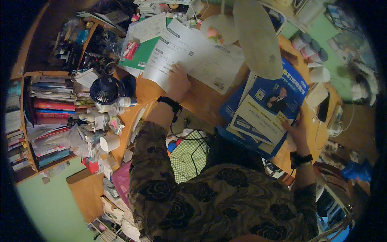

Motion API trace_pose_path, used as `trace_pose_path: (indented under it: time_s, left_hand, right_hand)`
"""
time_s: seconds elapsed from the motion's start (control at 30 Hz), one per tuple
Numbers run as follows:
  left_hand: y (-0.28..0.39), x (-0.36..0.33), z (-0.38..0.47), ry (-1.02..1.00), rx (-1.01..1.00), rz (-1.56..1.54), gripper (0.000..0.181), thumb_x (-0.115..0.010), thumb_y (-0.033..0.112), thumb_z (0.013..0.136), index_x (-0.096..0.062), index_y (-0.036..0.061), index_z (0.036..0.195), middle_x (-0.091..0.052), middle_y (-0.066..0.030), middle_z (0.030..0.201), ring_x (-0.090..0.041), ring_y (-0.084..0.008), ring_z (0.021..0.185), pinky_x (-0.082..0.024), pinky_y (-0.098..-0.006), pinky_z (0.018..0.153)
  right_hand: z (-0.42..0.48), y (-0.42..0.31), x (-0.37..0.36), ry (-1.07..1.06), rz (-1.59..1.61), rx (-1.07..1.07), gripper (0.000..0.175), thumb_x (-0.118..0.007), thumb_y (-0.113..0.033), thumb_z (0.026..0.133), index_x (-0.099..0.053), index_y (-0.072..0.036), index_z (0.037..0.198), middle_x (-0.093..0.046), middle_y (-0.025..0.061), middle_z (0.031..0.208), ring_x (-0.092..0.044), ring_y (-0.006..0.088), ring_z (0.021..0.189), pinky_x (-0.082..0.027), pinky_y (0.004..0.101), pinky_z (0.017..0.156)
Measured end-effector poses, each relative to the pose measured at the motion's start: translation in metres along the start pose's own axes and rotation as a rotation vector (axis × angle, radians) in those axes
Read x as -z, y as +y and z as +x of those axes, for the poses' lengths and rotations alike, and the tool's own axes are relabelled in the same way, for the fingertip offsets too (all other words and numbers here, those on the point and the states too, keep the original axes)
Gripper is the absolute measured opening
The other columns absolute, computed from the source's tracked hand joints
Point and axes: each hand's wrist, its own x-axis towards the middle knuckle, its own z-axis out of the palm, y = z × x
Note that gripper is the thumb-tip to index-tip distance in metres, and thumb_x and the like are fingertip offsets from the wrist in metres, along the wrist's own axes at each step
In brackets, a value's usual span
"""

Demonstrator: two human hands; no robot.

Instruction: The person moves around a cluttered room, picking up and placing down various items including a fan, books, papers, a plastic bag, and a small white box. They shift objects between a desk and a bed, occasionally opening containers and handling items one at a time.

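My left hand (180, 81) lies on the lower part of a white printed sheet (164, 57), fingers on the paper; whether they pinch it is unclear. A second printed page (216, 68) adjoins it on the right. My right hand (297, 131) grips the right edge of a stack of blue booklets (288, 86), thumb on top. The upper booklet has a picture of a person and large writing on its cover. A cream-coloured printed sheet (257, 116) lies over the stack, partly covering it. The stack's lower end juts past the front edge of the wooden desk (202, 104).
A lamp's pale oval head (257, 39) hangs above the pages, its round base (219, 28) behind them. Left are a green folder (145, 56), a small black fan (104, 89) and a white cup (109, 143). Another white cup (320, 74) and several jars (310, 47) stand right.
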Motion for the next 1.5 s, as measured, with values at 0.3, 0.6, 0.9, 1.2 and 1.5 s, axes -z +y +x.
trace_pose_path:
  time_s: [0.3,0.6,0.9,1.2,1.5]
  left_hand:
    - [-0.02,0.05,-0.008,-0.069,0.026,-0.135,0.02,-0.051,0.008,0.083,-0.056,0.0061,0.102,-0.066,-0.0162,0.094,-0.066,-0.0321,0.081,-0.054,-0.0412,0.066]
    - [-0.042,0.109,-0.115,0.284,0.11,-0.138,0.047,-0.048,0.001,0.077,-0.055,0.0118,0.121,-0.066,-0.0141,0.094,-0.065,-0.0325,0.077,-0.052,-0.042,0.064]
    - [-0.003,0.02,-0.129,0.02,-0.108,-0.87,0.056,-0.056,0.019,0.088,-0.037,0.0009,0.137,-0.044,-0.0255,0.135,-0.042,-0.0383,0.126,-0.034,-0.0414,0.105]
    - [-0.096,-0.042,-0.015,-0.128,0.194,-0.971,0.084,-0.078,0.036,0.067,-0.039,0.0042,0.134,-0.056,-0.0183,0.123,-0.055,-0.0279,0.113,-0.045,-0.039,0.094]
    - [-0.138,0.011,-0.168,0.097,0.477,-1.469,0.034,-0.065,0.024,0.085,-0.062,0.0005,0.109,-0.066,-0.0057,0.096,-0.061,-0.0154,0.086,-0.049,-0.0302,0.074]
  right_hand:
    - [-0.005,-0.067,-0.021,0.069,-0.743,0.155,0.089,-0.078,-0.01,0.068,-0.028,-0.009,0.142,-0.057,0.0114,0.116,-0.06,0.0215,0.1,-0.05,0.0338,0.081]
    - [0.012,-0.112,-0.182,-0.369,-0.533,0.054,0.058,-0.072,-0.028,0.08,-0.051,0.004,0.124,-0.066,0.0139,0.097,-0.062,0.0219,0.088,-0.049,0.031,0.077]
    - [0.09,-0.004,-0.308,-0.401,-0.301,-0.011,0.052,-0.061,-0.047,0.08,-0.064,-0.003,0.109,-0.065,0.0205,0.106,-0.061,0.0343,0.104,-0.048,0.0413,0.091]
    - [0.108,0.016,-0.32,-0.445,-1.079,0.613,0.03,-0.06,-0.022,0.078,-0.067,-0.006,0.103,-0.067,0.0162,0.098,-0.065,0.0339,0.09,-0.054,0.0402,0.072]
    - [0.09,-0.059,-0.317,-0.564,-1.49,0.564,0.025,-0.061,-0.016,0.075,-0.065,0.001,0.092,-0.062,0.0181,0.092,-0.062,0.033,0.084,-0.053,0.0367,0.077]
